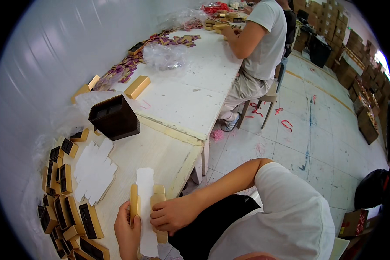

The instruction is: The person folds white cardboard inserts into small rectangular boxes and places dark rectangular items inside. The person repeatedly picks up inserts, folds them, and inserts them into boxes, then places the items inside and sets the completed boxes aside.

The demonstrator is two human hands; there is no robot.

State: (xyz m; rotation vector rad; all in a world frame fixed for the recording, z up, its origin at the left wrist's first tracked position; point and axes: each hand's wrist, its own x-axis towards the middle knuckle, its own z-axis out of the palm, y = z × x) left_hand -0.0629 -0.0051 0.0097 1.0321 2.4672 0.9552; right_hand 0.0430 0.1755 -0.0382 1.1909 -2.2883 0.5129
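Observation:
My left hand (127, 232) is closed around a narrow gold box (134, 200), with the thumb on its near side. A long white paper strip (145, 195) lies between my two hands, reaching past the table's near edge. To its right, my right hand (174, 214) has its fingers curled over an unfolded gold carton piece (157, 195). The palm and fingertips are partly hidden. Left of my hands is a fanned pile of white paper strips (95, 169). Beyond it stands a stack of dark brown trays (114, 117).
Several gold boxes with dark insides (66, 178) crowd the table's left side along the wall. A gold box (137, 87), clear plastic bag (164, 56) and scattered purple-gold pieces (125, 67) lie farther off. A seated co-worker (264, 43) is at the far table; red scraps (286, 125) litter the floor.

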